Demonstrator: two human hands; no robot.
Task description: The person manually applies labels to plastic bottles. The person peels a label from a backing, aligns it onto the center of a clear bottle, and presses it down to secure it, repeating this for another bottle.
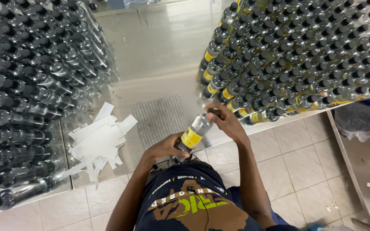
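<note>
Hands clamp one clear plastic bottle (pixel 195 131) with yellow label: left hand (pixel 164 147) at base, right hand (pixel 225 121) at cap.

The shiny steel table (pixel 159 47) carries a ribbed grey mat (pixel 159 117) near its front edge. Left of the mat lies a heap of white paper strips (pixel 99 143); further left, unlabelled clear black-capped bottles (pixel 22 85). Right of the mat stand yellow-labelled clear bottles (pixel 296 55).
</note>
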